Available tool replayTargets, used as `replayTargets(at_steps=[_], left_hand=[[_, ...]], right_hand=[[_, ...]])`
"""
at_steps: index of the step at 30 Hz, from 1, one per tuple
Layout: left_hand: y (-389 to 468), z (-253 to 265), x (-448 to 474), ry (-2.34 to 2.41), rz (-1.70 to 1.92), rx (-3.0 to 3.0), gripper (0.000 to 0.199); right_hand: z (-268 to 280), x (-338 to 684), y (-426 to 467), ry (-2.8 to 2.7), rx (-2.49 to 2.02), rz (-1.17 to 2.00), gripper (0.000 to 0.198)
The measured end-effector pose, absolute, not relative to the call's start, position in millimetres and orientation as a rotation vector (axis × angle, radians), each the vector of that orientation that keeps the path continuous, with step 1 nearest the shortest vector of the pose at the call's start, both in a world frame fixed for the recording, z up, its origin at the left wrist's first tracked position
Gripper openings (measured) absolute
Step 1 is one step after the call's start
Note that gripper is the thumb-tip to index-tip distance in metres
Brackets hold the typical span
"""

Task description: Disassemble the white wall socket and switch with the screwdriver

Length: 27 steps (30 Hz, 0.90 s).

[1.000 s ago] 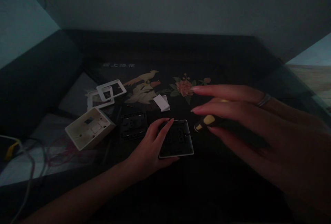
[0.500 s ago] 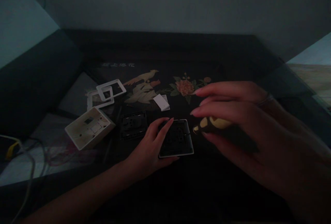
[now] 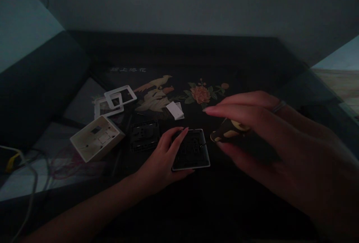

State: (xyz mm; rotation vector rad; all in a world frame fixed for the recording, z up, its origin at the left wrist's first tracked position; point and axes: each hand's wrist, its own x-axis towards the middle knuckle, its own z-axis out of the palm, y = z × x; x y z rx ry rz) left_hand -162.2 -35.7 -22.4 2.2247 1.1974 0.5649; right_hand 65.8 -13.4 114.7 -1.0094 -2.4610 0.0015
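My left hand grips a square wall plate with a white rim and a dark back, holding it by its left side on the dark table. My right hand is curled around the black and yellow handle of a screwdriver, thumb below and fingers above. The handle points toward the plate's right edge, where a small shiny spot shows; the tip's contact is too dark to make out. A dark square switch module lies just left of my left hand.
An open white back box stands at the left. Behind it, two white frames overlap. Small white plates lie beyond my left hand, on the table's bird-and-flower picture. A pale cable hangs at far left.
My right hand's fingers have shifted around the screwdriver handle, and the handle has tilted slightly. My left hand and the wall plate stay in place.
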Motion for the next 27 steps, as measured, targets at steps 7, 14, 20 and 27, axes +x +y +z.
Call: replayTargets(at_steps=[7, 14, 20, 27], left_hand=[[-35.4, -24.2, -162.4, 1.198, 0.581, 2.232, 0.107], [-36.2, -23.3, -163.5, 1.194, 0.564, 2.22, 0.102], [-36.8, -25.0, -164.2, 1.181, 0.59, 2.239, 0.102], [-34.7, -23.5, -163.2, 1.187, 0.58, 2.235, 0.101]], right_hand=[[116.7, 59.5, -12.8, -2.468, -0.941, 0.018, 0.021], [114.1, 62.4, -13.2, -2.47, -1.009, -0.083, 0.024], [115.7, 60.7, -14.6, -2.48, -0.951, 0.063, 0.025], [113.9, 62.1, -15.4, -2.459, -0.988, -0.012, 0.026]])
